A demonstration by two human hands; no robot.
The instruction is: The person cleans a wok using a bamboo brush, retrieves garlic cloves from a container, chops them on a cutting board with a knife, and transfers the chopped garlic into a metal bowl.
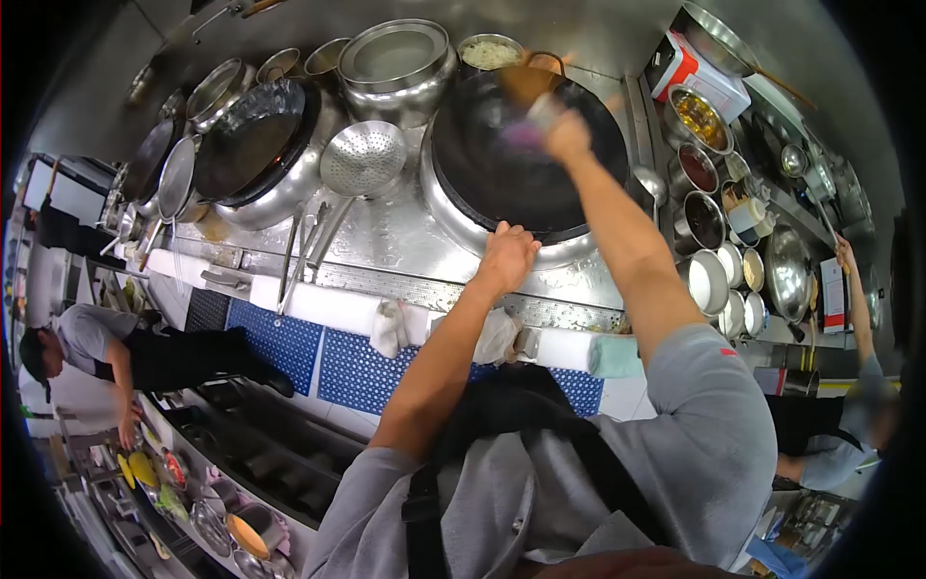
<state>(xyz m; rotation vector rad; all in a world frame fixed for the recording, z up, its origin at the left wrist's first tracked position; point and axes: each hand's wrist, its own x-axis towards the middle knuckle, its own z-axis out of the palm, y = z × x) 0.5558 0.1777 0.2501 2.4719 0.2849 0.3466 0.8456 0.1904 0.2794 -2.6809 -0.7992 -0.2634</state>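
A large black wok (pixel 473 140) sits on a round steel burner ring in front of me. My left hand (pixel 508 259) is closed on the wok's near rim, where its fingers hide what lies beneath. Over the far right part of the wok, my right hand (pixel 569 138) is closed on a blurred purple and whitish thing (pixel 529 131); motion smears it too much to name its kind. An orange-brown blur (pixel 526 85) shows at the far rim beside a loop handle (pixel 547 62).
Left of the wok lie a perforated skimmer (pixel 363 157) and a second black wok (pixel 249 138). A ladle (pixel 651 183) and several sauce bowls (pixel 696 166) stand on the right. Co-workers are at left (pixel 92 338) and right (pixel 837 434).
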